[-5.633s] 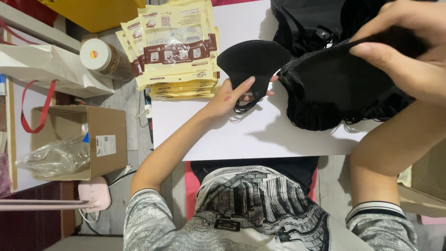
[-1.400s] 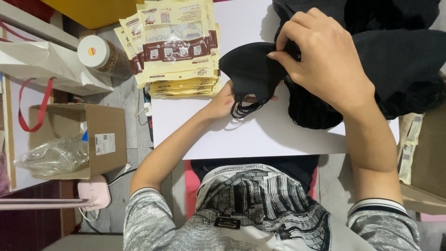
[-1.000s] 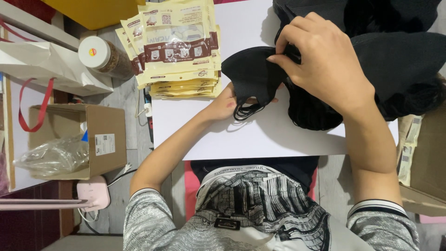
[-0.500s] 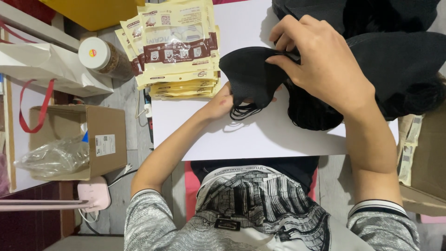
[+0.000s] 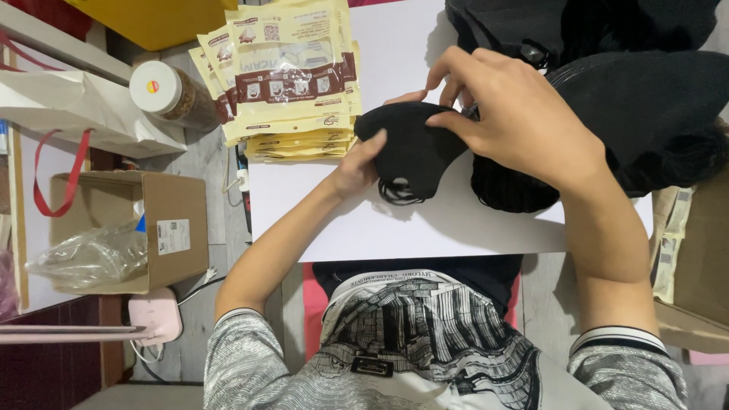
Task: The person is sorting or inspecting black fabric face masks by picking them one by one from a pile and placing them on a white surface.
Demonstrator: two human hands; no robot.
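Note:
A black face mask [image 5: 414, 148] lies on the white table [image 5: 425, 228], its ear loops curled below it. My left hand [image 5: 357, 163] grips the mask's left edge from beneath. My right hand [image 5: 524, 121] pinches the mask's upper right edge with thumb and fingers. Just right of the mask sits a heap of black masks [image 5: 638, 114], partly hidden under my right hand and forearm.
A stack of yellow printed packets [image 5: 292, 76] lies at the table's left. On the floor to the left are a white-lidded jar [image 5: 163, 91], a white bag [image 5: 83, 114] and an open cardboard box [image 5: 156, 228] with clear plastic. Another box [image 5: 695, 258] stands at right.
My right hand came off the black heap and over to the single mask, where it now pinches the top edge. In the last second both hands shift the mask slightly.

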